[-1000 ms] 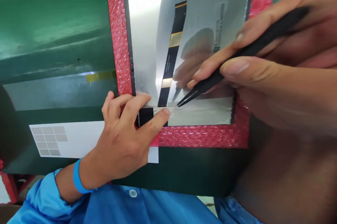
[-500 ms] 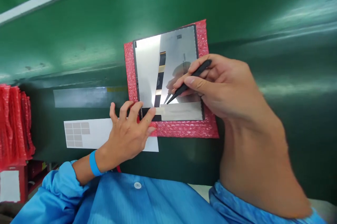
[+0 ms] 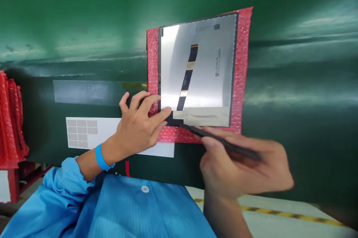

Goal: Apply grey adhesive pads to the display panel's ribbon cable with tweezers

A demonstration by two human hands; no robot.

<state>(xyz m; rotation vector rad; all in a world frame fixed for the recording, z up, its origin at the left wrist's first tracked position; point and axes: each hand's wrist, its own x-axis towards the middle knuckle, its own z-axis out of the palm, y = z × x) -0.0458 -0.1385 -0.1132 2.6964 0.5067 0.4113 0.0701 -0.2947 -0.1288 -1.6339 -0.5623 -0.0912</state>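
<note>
A flat display panel (image 3: pixel 207 88) lies silver back up on a red bubble-wrap sheet (image 3: pixel 242 70). A dark ribbon cable (image 3: pixel 187 79) runs across its back, and a pale tape strip (image 3: pixel 208 116) lines the near edge. At the panel's near left corner rests my left hand (image 3: pixel 140 124), fingers spread, index fingertip on the black corner part. My right hand (image 3: pixel 246 167) is closed round black tweezers (image 3: pixel 223 143). Their tip meets the near edge by the left end of the tape, close to my left fingers; whether anything is pinched there cannot be made out.
A white label sheet (image 3: pixel 104 131) with several grey labels lies to the left, partly under my left hand. Behind it is a clear strip (image 3: pixel 86 91) on the green table (image 3: pixel 293 118). Red bubble-wrap bags (image 3: pixel 11 118) hang or stack at the far left.
My right hand and the tweezers have swung down toward me, from the tape's upper border to the panel's near edge. The panel sits further right in view. My left hand keeps to its corner.
</note>
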